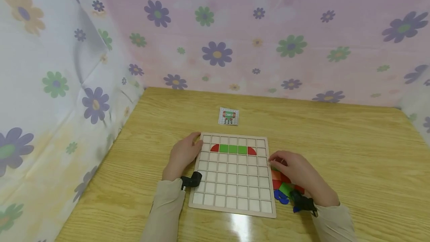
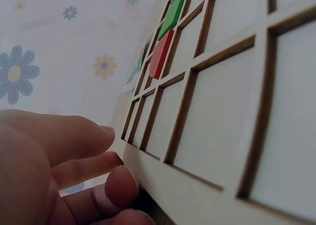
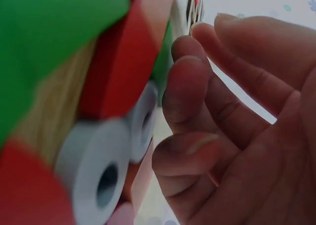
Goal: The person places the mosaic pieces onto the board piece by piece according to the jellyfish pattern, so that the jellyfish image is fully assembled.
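Observation:
A wooden grid board (image 1: pixel 231 193) lies on the table. Its second row holds a red quarter-round (image 1: pixel 215 148), three green squares (image 1: pixel 233 149) and another red quarter-round (image 1: pixel 252 151). My left hand (image 1: pixel 188 152) rests against the board's left edge, and its fingertips (image 2: pixel 118 183) touch the rim (image 2: pixel 163 185). My right hand (image 1: pixel 285 163) hovers with loosely bent fingers (image 3: pixel 185 87) over a pile of loose pieces (image 1: pixel 283 188) beside the board's right edge. I see nothing held between those fingers. Close up, the pile shows green (image 3: pixel 49 37), red (image 3: pixel 123 62) and white ring (image 3: pixel 98 175) pieces.
A small pattern card (image 1: pixel 228 116) lies beyond the board. Flowered cloth walls (image 1: pixel 235 36) close in the wooden table (image 1: pixel 352 152) at the back and on both sides. Blue pieces (image 1: pixel 281 197) lie at the pile's near edge.

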Demonstrator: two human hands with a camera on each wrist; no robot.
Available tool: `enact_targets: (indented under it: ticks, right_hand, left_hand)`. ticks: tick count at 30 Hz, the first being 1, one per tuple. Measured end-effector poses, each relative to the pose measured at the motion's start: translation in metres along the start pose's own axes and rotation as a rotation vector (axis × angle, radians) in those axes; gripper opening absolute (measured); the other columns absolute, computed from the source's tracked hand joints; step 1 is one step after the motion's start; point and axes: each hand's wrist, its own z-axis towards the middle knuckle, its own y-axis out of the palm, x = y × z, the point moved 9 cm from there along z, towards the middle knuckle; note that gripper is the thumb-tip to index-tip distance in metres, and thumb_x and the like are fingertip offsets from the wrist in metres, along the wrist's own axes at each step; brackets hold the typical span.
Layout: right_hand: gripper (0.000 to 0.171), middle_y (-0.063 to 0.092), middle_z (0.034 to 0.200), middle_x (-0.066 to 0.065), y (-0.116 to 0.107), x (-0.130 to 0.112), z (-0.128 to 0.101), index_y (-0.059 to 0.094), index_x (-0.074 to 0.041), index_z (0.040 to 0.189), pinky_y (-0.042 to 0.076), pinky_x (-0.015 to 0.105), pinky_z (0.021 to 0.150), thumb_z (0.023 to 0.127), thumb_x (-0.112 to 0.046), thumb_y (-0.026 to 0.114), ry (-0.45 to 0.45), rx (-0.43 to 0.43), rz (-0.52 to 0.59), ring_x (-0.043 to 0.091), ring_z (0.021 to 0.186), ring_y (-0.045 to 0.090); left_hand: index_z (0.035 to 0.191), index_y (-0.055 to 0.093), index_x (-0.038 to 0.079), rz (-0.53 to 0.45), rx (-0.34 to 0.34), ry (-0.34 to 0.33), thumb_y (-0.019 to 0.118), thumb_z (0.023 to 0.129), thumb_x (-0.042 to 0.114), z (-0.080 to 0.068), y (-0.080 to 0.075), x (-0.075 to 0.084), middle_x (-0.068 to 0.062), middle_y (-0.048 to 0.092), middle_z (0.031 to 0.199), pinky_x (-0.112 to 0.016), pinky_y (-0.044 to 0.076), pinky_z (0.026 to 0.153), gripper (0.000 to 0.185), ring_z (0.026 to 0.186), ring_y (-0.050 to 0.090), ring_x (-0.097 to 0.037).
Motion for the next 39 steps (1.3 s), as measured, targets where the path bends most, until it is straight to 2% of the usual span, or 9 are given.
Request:
enact_targets:
  ticks: [4, 9, 14, 18, 22, 29, 33, 39]
  right_hand:
    - [0.015, 0.057, 0.080, -0.007, 0.003, 0.007, -0.002, 0.063, -0.018, 0.092, 0.041, 0.029, 0.061, 0.086, -0.031, 0.059, 0.026, -0.031, 0.018, 0.012, 0.068, 0.048]
    - [0.013, 0.051, 0.077, -0.004, 0.008, 0.011, -0.004, 0.061, -0.020, 0.087, 0.039, 0.028, 0.056, 0.081, -0.031, 0.064, 0.041, -0.104, 0.051, 0.013, 0.067, 0.046]
    - [0.018, 0.047, 0.085, -0.003, 0.010, 0.006, -0.009, 0.061, -0.022, 0.090, 0.038, 0.029, 0.061, 0.075, -0.029, 0.070, 0.011, -0.163, 0.007, 0.014, 0.072, 0.044]
    - [0.024, 0.044, 0.087, -0.002, 0.011, 0.005, -0.012, 0.061, -0.023, 0.093, 0.038, 0.030, 0.063, 0.072, -0.028, 0.073, 0.004, -0.188, -0.024, 0.014, 0.073, 0.042]
    - [0.026, 0.042, 0.087, -0.001, 0.011, 0.004, -0.013, 0.061, -0.022, 0.094, 0.038, 0.029, 0.062, 0.072, -0.027, 0.073, 0.000, -0.192, -0.022, 0.014, 0.073, 0.042]
    - [0.021, 0.044, 0.090, -0.001, 0.012, 0.005, -0.013, 0.061, -0.021, 0.093, 0.040, 0.028, 0.063, 0.075, -0.023, 0.071, 0.023, -0.187, -0.018, 0.015, 0.076, 0.043]
    - [0.021, 0.045, 0.091, -0.002, 0.012, 0.006, -0.014, 0.061, -0.021, 0.094, 0.040, 0.028, 0.063, 0.076, -0.022, 0.071, 0.019, -0.187, -0.026, 0.014, 0.075, 0.044]
    - [0.023, 0.045, 0.091, -0.002, 0.011, 0.004, -0.014, 0.061, -0.021, 0.096, 0.042, 0.027, 0.065, 0.075, -0.022, 0.071, 0.019, -0.181, -0.051, 0.013, 0.077, 0.045]
  left_hand:
    - [0.128, 0.050, 0.019, -0.007, -0.006, -0.008, 0.049, 0.090, 0.034, 0.000, 0.000, -0.001, 0.004, 0.054, 0.069, -0.034, 0.040, 0.061, 0.042, 0.063, 0.050, -0.016]
    - [0.128, 0.050, 0.020, -0.009, -0.011, -0.017, 0.048, 0.089, 0.035, 0.000, 0.001, -0.002, 0.005, 0.056, 0.072, -0.035, 0.041, 0.064, 0.042, 0.067, 0.051, -0.016]
    - [0.128, 0.050, 0.020, -0.009, -0.001, -0.010, 0.048, 0.089, 0.035, 0.000, 0.000, -0.001, 0.003, 0.059, 0.078, -0.036, 0.042, 0.067, 0.042, 0.071, 0.053, -0.017]
    - [0.128, 0.050, 0.017, -0.015, -0.004, 0.005, 0.049, 0.089, 0.034, -0.001, 0.000, 0.000, 0.004, 0.058, 0.076, -0.036, 0.042, 0.065, 0.042, 0.068, 0.052, -0.016]
    - [0.128, 0.050, 0.017, -0.019, -0.006, 0.011, 0.049, 0.090, 0.034, -0.002, -0.001, 0.002, 0.003, 0.056, 0.068, -0.035, 0.041, 0.062, 0.042, 0.063, 0.050, -0.017]
    - [0.128, 0.050, 0.019, -0.012, -0.005, -0.003, 0.048, 0.090, 0.035, -0.001, 0.001, 0.001, 0.002, 0.061, 0.082, -0.038, 0.044, 0.071, 0.042, 0.074, 0.054, -0.017]
    - [0.128, 0.049, 0.020, -0.006, -0.009, 0.000, 0.047, 0.090, 0.036, 0.000, 0.004, -0.001, 0.004, 0.059, 0.075, -0.037, 0.043, 0.068, 0.042, 0.069, 0.053, -0.017]
    - [0.128, 0.050, 0.020, -0.004, 0.000, -0.004, 0.048, 0.090, 0.036, 0.001, 0.004, -0.001, 0.004, 0.059, 0.075, -0.036, 0.043, 0.066, 0.042, 0.067, 0.052, -0.016]
